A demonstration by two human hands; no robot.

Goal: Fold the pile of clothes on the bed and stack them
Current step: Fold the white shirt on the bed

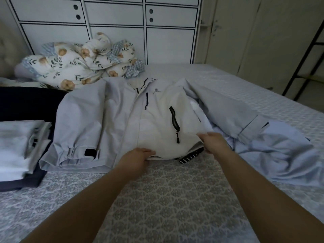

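I hold the bottom edge of the white jacket [157,120] with my left hand [138,157] and right hand [213,142]. It lies flat on the bed [166,190], just past my grip. I think I fold it next, then stack it on the folded pile [21,146] to the left.

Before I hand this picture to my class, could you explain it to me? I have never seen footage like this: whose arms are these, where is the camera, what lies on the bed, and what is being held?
There is no machine here. A person wears one wide-angle camera on the head, looking forward and down, so the two bare arms coming in from the bottom edge are their own.

On the bed lies a pale grey jacket, spread flat with its front up. On top of it sits a white zip-up top. The left hand and right hand both grip that top's lower hem.

At the left edge stands a stack of folded clothes. To the right lies a crumpled light blue garment, not yet folded. A floral quilt is bunched at the far side, before white cabinets.
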